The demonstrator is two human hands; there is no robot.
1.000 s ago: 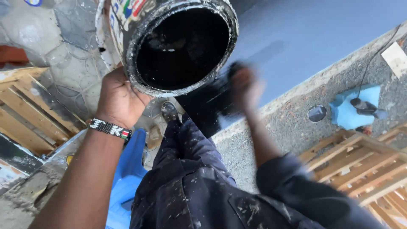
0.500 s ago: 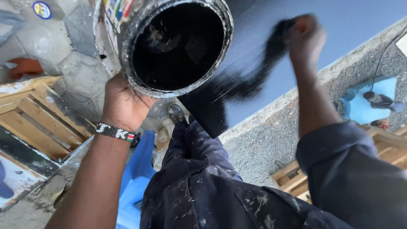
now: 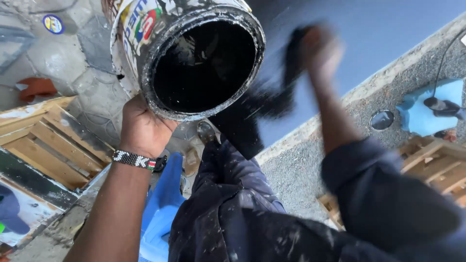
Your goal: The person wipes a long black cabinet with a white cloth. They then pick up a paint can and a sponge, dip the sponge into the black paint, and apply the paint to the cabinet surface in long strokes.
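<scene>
My left hand (image 3: pixel 143 128) grips the bottom edge of a paint-smeared tin (image 3: pixel 141 43), tilted so its open mouth faces me; the inside is coated black. A beaded bracelet (image 3: pixel 133 159) circles that wrist. My right hand (image 3: pixel 324 48), blurred by motion, is closed on a black brush (image 3: pixel 291 56), too smeared for its exact shape to show. It is against a grey-blue board (image 3: pixel 388 29). A black painted patch (image 3: pixel 242 126) covers the board's lower corner, just right of the tin.
My dark, paint-flecked trousers (image 3: pixel 228 208) fill the lower middle. A rough concrete ledge (image 3: pixel 301 165) runs under the board. Wooden pallets lie at left (image 3: pixel 53 145) and right (image 3: pixel 437 165). A blue cloth (image 3: pixel 427 114) holding a dark tool and a round lid (image 3: pixel 382 120) sit on the ledge.
My right hand swept the brush up and to the right across the board, then back a little left. The tin now sits closer and larger in view.
</scene>
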